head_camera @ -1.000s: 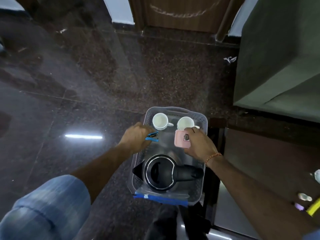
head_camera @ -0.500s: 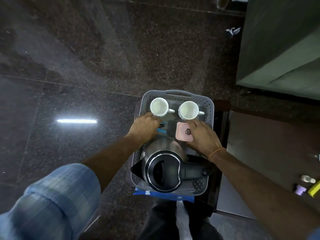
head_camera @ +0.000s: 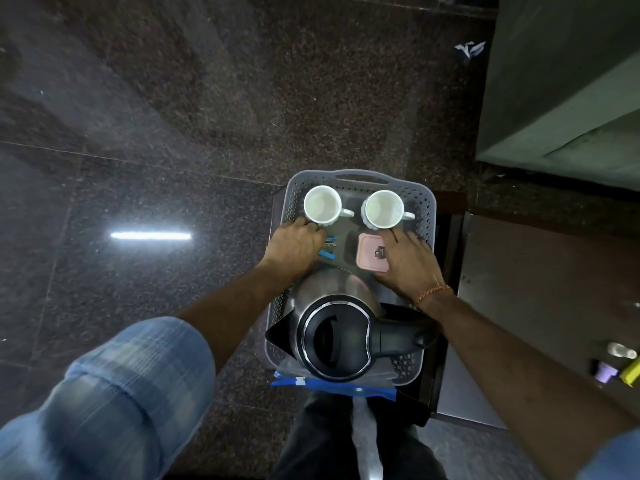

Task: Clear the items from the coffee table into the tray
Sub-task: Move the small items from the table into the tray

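We are curling the fingers of our left hand [head_camera: 294, 245] over the left rim of the grey perforated tray [head_camera: 424, 202], knuckles up, so it is apparently gripping that edge, though the fingertips are hidden from us. Our right hand [head_camera: 407, 261] is lying flatter inside the tray, fingers spread and fairly straight, its thumb side lying over the right edge of a small pink lidded box [head_camera: 369, 252] and its fingertips reaching almost to the right-hand white cup [head_camera: 384, 209]. A second white cup [head_camera: 322, 206] is standing just beyond our left knuckles, both cups upright with handles pointing right. Between our hands, small blue clips [head_camera: 328, 247] are lying on the tray floor. Nearer to us, a steel kettle [head_camera: 337, 337] with a black lid and handle is filling the near end of the tray, standing on a clear bag with a blue strip [head_camera: 332, 386]. The tray is sitting on a dark low table [head_camera: 450, 244] above a speckled granite floor [head_camera: 207, 98].
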Demonstrator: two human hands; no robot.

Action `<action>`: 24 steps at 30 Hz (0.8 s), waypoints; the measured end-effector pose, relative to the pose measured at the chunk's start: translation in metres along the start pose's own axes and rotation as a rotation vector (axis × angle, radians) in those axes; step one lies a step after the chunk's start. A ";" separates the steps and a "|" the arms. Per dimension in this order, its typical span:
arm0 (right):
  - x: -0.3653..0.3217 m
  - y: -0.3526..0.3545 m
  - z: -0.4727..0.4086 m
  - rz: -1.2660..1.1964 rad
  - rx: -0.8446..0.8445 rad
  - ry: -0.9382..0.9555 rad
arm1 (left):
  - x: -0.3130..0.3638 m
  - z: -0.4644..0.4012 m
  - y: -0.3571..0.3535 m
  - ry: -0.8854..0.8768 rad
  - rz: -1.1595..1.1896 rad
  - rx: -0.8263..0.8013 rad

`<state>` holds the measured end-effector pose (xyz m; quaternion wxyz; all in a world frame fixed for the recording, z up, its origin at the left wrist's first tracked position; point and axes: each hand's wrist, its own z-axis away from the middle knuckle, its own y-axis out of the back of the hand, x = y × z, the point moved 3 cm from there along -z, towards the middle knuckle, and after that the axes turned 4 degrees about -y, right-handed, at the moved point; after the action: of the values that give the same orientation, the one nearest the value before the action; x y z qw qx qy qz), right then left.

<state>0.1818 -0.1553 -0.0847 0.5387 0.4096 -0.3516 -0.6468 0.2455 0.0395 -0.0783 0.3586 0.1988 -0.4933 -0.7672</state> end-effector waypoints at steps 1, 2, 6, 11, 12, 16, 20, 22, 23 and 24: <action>0.000 0.001 0.001 -0.011 -0.007 0.005 | 0.000 0.001 0.001 -0.003 0.002 -0.006; 0.000 0.002 0.001 -0.025 -0.018 0.009 | 0.000 0.002 0.002 -0.006 0.011 -0.012; 0.002 0.016 0.008 -0.088 -0.052 0.024 | 0.000 0.012 0.014 -0.023 0.033 -0.017; 0.014 0.048 0.033 -0.218 -0.032 0.007 | 0.000 0.027 0.048 -0.049 -0.027 -0.051; 0.019 0.058 0.040 -0.243 -0.022 -0.009 | 0.002 0.028 0.059 -0.056 -0.041 -0.063; 0.050 0.106 0.076 -0.332 0.017 -0.073 | 0.024 0.021 0.120 -0.102 -0.044 -0.046; 0.096 0.163 0.118 -0.351 0.130 -0.125 | 0.070 0.008 0.194 -0.160 -0.058 0.057; 0.124 0.187 0.144 -0.344 0.194 -0.146 | 0.107 0.002 0.226 -0.205 -0.070 0.113; 0.140 0.197 0.158 -0.338 0.223 -0.155 | 0.127 -0.001 0.240 -0.225 -0.078 0.143; 0.156 0.205 0.172 -0.335 0.249 -0.166 | 0.149 -0.004 0.253 -0.247 -0.086 0.171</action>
<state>0.0962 -0.3419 0.1476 0.3381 0.4711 -0.3989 -0.7104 0.2391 -0.1387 0.1543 0.2436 0.1539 -0.5882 -0.7556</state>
